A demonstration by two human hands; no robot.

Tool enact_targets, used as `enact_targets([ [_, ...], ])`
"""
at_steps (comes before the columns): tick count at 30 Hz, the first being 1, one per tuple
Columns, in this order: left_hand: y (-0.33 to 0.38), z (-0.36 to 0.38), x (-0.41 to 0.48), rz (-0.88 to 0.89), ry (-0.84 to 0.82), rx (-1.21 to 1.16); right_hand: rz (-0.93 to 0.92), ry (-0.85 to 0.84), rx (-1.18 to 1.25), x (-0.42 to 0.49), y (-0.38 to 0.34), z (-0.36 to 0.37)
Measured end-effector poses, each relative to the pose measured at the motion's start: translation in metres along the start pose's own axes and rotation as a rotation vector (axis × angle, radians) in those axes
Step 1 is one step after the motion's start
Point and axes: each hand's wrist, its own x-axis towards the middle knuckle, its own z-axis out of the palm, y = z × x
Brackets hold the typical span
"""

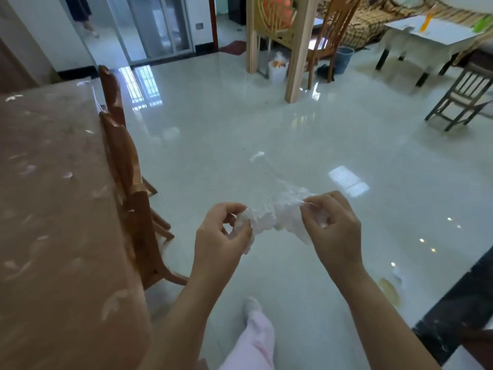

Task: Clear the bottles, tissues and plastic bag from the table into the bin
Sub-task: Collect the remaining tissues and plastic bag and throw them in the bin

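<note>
Left hand [221,233]: fingers curled, thumb and fingertips pinching the left end of a crumpled white wad [264,218].

Right hand [333,225]: fingers curled likewise, thumb and forefinger pinching the right end of the same wad.

Wad: tissue or thin plastic, not distinguishable. Stretched between the two grips, held in the air over the floor [240,124], well apart from the table [53,209]. Loose tails hanging below each pinch. Thin clear strand [269,169] trailing from the right part up and away to a small white tip.

Beneath the hands: pink trouser leg [257,340] and pale shoe [252,305] on glossy light tiles.

To the left: table with pinkish-brown patterned top under a shiny cover, small white scraps [13,97] near its far end. Wooden chairs [125,166] pushed in along its near edge.

Far side of the room: white bin [277,70] beside a wooden post [298,49], orange contents showing at the rim. Blue-grey bin [344,58] a little to the right, behind a chair leg. Low white table [426,36] and dark chair [464,97] at the right edge.

Lower right on the tiles: yellowish patch [389,289], nature unclear.
</note>
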Motion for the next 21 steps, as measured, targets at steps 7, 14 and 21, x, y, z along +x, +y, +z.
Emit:
enact_targets([
  [7, -0.006, 0.046, 0.131, -0.045, 0.061, -0.062, -0.055, -0.071, -0.029, 0.131, 0.054, 0.049],
  [14, -0.001, 0.071, 0.235, -0.043, 0.125, -0.05, -0.089, -0.091, 0.002, 0.235, 0.082, 0.095],
  [21, -0.012, 0.096, 0.333, -0.086, 0.18, 0.003, -0.075, -0.091, 0.09, 0.325, 0.123, 0.152],
])
